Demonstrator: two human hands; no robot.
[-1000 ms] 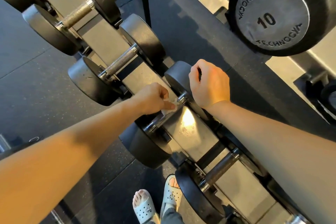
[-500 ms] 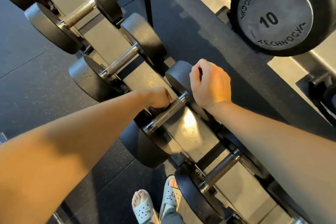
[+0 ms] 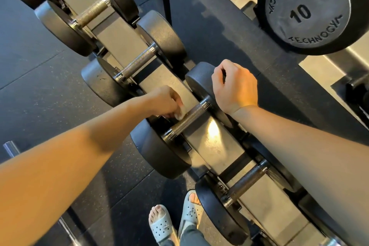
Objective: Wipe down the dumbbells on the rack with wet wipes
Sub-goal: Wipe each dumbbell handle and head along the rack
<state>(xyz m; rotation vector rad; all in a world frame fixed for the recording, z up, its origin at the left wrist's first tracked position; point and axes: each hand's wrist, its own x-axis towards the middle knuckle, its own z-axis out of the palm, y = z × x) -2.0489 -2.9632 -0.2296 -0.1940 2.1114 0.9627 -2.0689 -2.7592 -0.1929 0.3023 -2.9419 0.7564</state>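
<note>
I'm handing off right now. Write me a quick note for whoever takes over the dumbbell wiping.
Left hand: pinches the wipe against the handle of the middle dumbbell.
Right hand: fingers curl over that dumbbell's far head, steadying it.
Done: handle wipe under way; the picture does not show which dumbbells are already clean.
To do: finish this handle and both heads, then check the neighbouring ones on the rack.
</note>
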